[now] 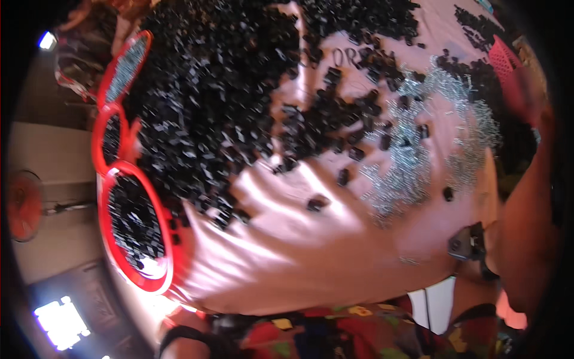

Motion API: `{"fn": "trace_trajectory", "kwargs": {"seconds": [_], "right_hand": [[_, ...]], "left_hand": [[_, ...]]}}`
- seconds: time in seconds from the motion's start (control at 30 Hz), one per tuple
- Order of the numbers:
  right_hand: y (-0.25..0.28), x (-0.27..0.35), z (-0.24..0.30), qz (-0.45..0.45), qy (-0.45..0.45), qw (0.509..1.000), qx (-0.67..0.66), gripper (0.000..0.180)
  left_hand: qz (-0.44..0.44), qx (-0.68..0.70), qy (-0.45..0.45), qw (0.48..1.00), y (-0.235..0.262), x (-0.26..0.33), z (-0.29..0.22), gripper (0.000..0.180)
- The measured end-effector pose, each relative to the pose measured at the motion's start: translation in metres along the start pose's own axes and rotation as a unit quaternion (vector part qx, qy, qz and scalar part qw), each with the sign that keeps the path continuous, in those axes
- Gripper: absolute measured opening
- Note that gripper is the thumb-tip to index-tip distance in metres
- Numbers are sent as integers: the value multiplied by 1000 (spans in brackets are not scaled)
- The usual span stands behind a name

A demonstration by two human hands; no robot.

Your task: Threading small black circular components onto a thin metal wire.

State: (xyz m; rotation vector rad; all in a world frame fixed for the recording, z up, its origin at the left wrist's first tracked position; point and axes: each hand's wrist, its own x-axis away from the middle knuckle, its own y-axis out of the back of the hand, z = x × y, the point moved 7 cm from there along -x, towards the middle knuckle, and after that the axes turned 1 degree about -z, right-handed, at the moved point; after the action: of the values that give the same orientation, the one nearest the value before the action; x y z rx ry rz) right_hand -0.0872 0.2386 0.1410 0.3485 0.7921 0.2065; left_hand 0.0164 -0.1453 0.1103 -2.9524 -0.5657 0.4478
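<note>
A pink cloth [311, 251] covers the table in front of me. A big heap of small black plastic parts [209, 102] lies on its left and middle. To the right of the heap spreads a patch of thin silvery metal pins [412, 161], with a few single black parts [317, 203] lying loose. My right forearm [529, 239] runs up the right edge, blurred, with a black strapped device [469, 244] beside it. My right hand [529, 96] is a blur near a red mesh basket [505, 60]. My left hand [179, 326], with a black wrist band, shows only at the lower left; its fingers are hidden.
Red oval baskets [152, 275] holding black parts stand along the table's left edge. More black parts [478, 27] lie at the far right. A red fan [24, 206] stands off to the left. My patterned clothing [359, 335] fills the lower edge.
</note>
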Motion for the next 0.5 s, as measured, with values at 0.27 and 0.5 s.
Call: {"fn": "trace_trajectory", "kwargs": {"seconds": [0.27, 0.5], "right_hand": [[6, 13, -1, -126, -76, 989, -31, 31], [8, 13, 6, -135, -141, 980, -39, 28]], "left_hand": [[114, -82, -16, 990, -36, -61, -39, 45], [135, -97, 7, 986, -47, -68, -34, 45]]}}
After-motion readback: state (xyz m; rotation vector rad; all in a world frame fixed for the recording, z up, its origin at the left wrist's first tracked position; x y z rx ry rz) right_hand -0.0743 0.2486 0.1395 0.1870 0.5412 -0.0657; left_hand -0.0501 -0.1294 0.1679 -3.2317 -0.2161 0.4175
